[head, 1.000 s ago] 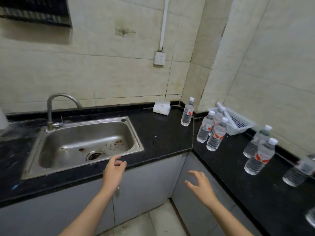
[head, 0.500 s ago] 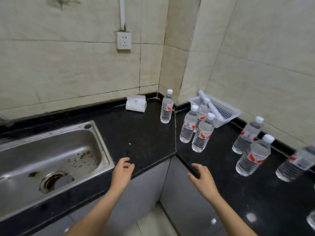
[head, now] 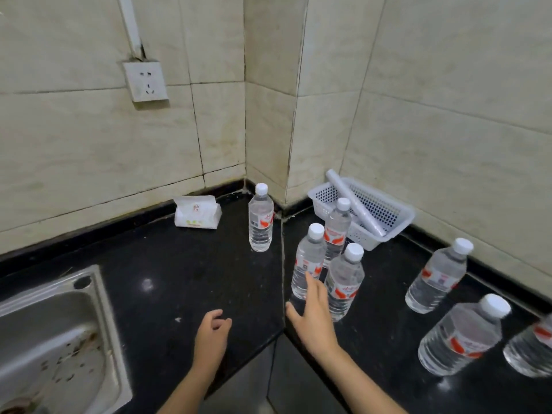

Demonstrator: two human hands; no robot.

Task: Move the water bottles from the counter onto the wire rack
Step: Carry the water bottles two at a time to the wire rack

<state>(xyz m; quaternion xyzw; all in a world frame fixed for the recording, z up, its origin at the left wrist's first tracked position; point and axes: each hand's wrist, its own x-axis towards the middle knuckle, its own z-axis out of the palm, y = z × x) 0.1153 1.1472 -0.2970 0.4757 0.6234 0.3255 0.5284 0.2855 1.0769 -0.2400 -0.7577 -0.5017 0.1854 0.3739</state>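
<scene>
Several clear water bottles with white caps and red labels stand upright on the black counter. One bottle stands alone in the corner. A cluster of three stands just right of the counter seam. More bottles stand along the right wall. My right hand is open, fingers spread, its fingertips in front of the lower part of the cluster's left bottle; contact is unclear. My left hand hovers open over the counter's front edge, holding nothing. No wire rack is in view.
A white perforated plastic basket with a white roll in it sits against the right wall behind the cluster. A white tissue pack lies by the back wall. A steel sink lies at the left. A wall socket is above.
The view has swung right and closer to the corner. Both hands have moved forward over the counter; my right hand has reached the three-bottle cluster.
</scene>
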